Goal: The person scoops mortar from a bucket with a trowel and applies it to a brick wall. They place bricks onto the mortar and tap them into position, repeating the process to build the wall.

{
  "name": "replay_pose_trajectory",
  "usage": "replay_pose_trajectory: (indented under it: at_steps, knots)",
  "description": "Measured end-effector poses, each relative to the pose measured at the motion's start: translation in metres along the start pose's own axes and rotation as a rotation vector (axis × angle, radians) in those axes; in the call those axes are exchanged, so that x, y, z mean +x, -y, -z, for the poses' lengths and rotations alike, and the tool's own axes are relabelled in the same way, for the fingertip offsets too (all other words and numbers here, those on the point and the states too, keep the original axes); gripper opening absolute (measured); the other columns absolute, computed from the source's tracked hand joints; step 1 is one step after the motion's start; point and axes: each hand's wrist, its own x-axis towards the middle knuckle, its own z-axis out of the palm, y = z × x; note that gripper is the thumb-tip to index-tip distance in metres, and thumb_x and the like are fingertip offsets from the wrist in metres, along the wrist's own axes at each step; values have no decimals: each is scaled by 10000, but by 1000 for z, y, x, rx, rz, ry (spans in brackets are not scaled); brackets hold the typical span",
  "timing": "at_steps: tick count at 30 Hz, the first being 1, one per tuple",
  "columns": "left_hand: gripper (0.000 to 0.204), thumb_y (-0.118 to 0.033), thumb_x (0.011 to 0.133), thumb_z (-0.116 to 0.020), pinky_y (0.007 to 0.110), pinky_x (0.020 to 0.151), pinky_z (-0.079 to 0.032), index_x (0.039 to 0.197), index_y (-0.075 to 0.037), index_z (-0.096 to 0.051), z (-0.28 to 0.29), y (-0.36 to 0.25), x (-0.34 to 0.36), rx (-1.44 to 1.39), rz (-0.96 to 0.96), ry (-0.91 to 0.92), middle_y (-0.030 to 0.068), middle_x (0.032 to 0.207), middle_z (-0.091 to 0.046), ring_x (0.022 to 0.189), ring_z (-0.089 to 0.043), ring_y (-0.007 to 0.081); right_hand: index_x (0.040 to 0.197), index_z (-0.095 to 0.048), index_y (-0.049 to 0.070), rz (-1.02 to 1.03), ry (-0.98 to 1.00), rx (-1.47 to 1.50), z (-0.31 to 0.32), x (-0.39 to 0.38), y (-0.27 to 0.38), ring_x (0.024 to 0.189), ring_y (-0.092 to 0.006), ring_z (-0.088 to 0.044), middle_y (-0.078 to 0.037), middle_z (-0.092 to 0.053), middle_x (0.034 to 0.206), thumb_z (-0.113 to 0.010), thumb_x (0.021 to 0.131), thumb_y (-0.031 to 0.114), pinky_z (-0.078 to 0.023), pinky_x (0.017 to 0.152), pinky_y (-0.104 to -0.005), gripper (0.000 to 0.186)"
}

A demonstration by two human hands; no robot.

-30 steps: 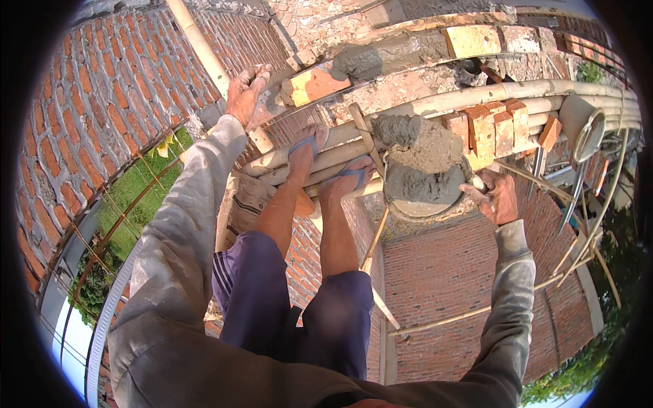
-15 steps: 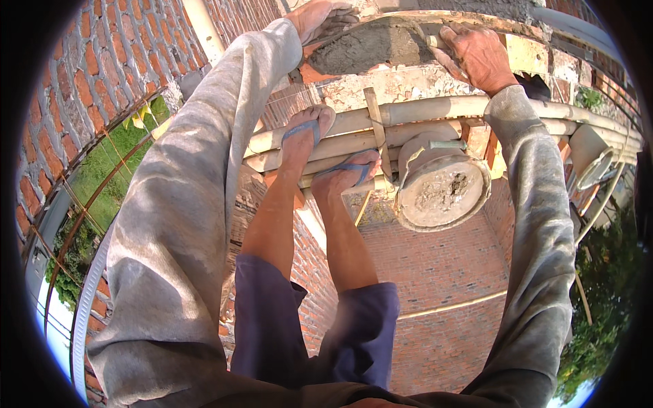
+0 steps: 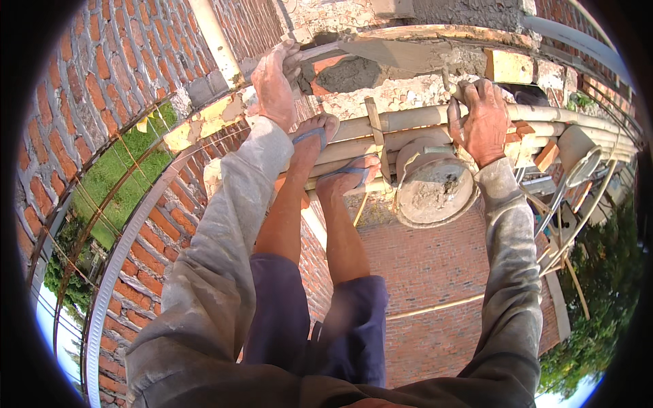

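Note:
My right hand (image 3: 481, 119) is closed round the handle of a trowel (image 3: 391, 56), whose broad grey blade points left over the brick ledge. Near the blade's left part, a mound of wet grey mortar (image 3: 349, 75) lies on the ledge. My left hand (image 3: 275, 88) is at the ledge's left end, its fingers bent and pressed together by a pale strip; what they grip, if anything, is partly hidden. Below my right hand, a round bucket (image 3: 435, 197) crusted with mortar hangs beside the bamboo poles (image 3: 408, 120).
My sandalled feet (image 3: 347, 173) stand on the bamboo poles, high above a brick surface (image 3: 435, 258). Another bucket (image 3: 581, 153) hangs at the right. A brick wall (image 3: 88, 81) rises at the left, and an upright pale pole (image 3: 214, 37) stands near my left hand.
My left hand has come back toward me and to the left. My right hand has drawn nearer with the trowel, whose blade now shows over the mortar's right part.

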Motion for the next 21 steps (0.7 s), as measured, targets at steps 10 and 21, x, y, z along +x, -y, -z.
replay_pose_trajectory:
  at_steps: [10,21]
  knots:
    - [337,-215,1046,-648,317,910,-564,1286,20,-672,11,-43,-289,-102,569,-135,90,1151,-695,1022,-683,156,967,-747,108,240,236,-154,5,95,115,1097,-310,-653,-125,-647,1095,-733,843,184,-565,824,-502,146]
    - [474,-318,1049,-652,328,999,-518,1344,52,-660,-24,-15,-270,260,427,88,135,1207,-722,1105,-673,202,1106,-730,84,197,576,-175,-22,209,-27,1039,-376,-751,-159,-759,1108,-768,885,247,-590,958,-470,278]
